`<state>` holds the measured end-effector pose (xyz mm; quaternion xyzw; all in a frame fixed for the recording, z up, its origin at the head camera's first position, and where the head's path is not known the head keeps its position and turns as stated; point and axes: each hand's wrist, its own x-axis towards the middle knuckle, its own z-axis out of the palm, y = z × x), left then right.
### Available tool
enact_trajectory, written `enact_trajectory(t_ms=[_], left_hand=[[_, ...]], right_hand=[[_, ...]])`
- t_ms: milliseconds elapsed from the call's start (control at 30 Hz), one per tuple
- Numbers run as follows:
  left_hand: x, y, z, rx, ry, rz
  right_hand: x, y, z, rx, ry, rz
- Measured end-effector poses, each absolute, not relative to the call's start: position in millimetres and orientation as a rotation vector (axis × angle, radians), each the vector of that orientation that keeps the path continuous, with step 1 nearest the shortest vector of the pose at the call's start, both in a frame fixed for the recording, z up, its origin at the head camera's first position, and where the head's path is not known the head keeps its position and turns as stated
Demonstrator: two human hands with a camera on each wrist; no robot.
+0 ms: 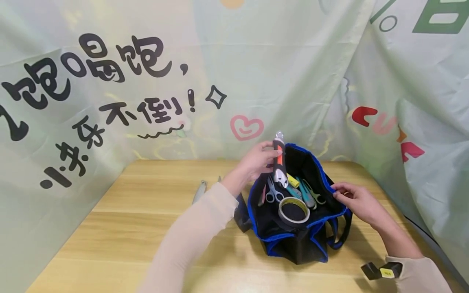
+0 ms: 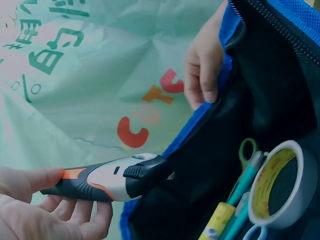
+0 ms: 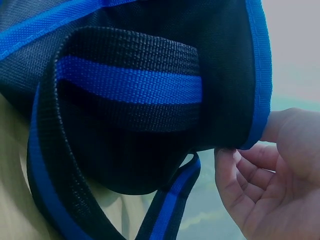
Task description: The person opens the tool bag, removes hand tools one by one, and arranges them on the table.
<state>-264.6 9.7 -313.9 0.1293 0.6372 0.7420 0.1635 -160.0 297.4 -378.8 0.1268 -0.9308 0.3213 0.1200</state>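
Observation:
A black tool bag (image 1: 300,244) with blue trim stands unzipped on the table. Above its mouth my left hand (image 1: 258,160) grips a utility knife (image 1: 279,160) with a black, orange and silver body; one end points down into the bag. My right hand (image 1: 355,199) pinches the blue-edged rim (image 3: 260,75) on the right side. Inside the bag lie a tape roll (image 1: 294,211), scissors with pale blue handles (image 1: 271,195), a teal cutter (image 1: 307,194), a yellow stick-shaped thing (image 2: 220,222) and green-handled scissors (image 2: 247,150). Other contents are hidden.
Left of the bag, a grey metal tool (image 1: 200,191) lies on the wooden table (image 1: 121,228), partly behind my left sleeve. A bag strap (image 3: 170,205) loops down on the right. Printed cloth (image 1: 293,81) hangs behind and beside the table.

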Motion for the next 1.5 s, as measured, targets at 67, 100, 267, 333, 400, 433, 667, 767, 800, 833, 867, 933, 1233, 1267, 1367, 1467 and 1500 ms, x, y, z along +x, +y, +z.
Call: enact_trajectory(t_ms=[67, 100, 267, 333, 400, 433, 667, 767, 800, 833, 867, 933, 1233, 1267, 1367, 1467, 1500], left_hand=[[-265, 3, -310, 0.371, 1.815, 2.120], [-265, 0, -309, 0.377, 1.822, 2.121], [-266, -22, -302, 0.406, 1.862, 2.115], [-266, -32, -301, 0.418, 1.879, 2.107], [-267, -41, -301, 0.428, 1.903, 2.090], [-267, -46, -301, 0.430, 1.917, 2.082], [-269, -79, -304, 0.367, 2.041, 2.051], [-271, -97, -308, 0.325, 2.045, 2.073], [-272, -103, -309, 0.312, 2.045, 2.079], [-272, -110, -311, 0.303, 2.049, 2.080], [-273, -117, -313, 0.294, 2.060, 2.075], [-274, -130, -318, 0.280, 2.078, 2.063], [-280, -189, -346, 0.218, 2.138, 2.003], [-281, -196, -350, 0.211, 2.141, 1.995], [-283, -215, -365, 0.188, 2.144, 1.979], [-285, -229, -381, 0.135, 2.162, 1.969], [-285, -233, -385, 0.116, 2.165, 1.968]], right_hand=[[-160, 297, -379, 0.371, -2.721, 0.942], [-160, 297, -379, 0.371, -2.722, 0.943], [-160, 296, -380, 0.370, -2.735, 0.959], [-160, 296, -380, 0.368, -2.741, 0.965], [-161, 296, -379, 0.367, -2.746, 0.973], [-161, 296, -379, 0.367, -2.748, 0.974], [-161, 297, -380, 0.357, -2.757, 0.954], [-161, 298, -379, 0.346, -2.760, 0.942], [-161, 298, -379, 0.343, -2.761, 0.937], [-161, 298, -378, 0.341, -2.765, 0.935], [-161, 298, -378, 0.341, -2.766, 0.935], [-161, 297, -377, 0.342, -2.767, 0.936], [-163, 296, -378, 0.359, -2.749, 0.942], [-164, 296, -378, 0.361, -2.746, 0.947], [-164, 296, -379, 0.363, -2.749, 0.957], [-164, 297, -379, 0.363, -2.758, 0.961], [-164, 297, -378, 0.361, -2.764, 0.963]])
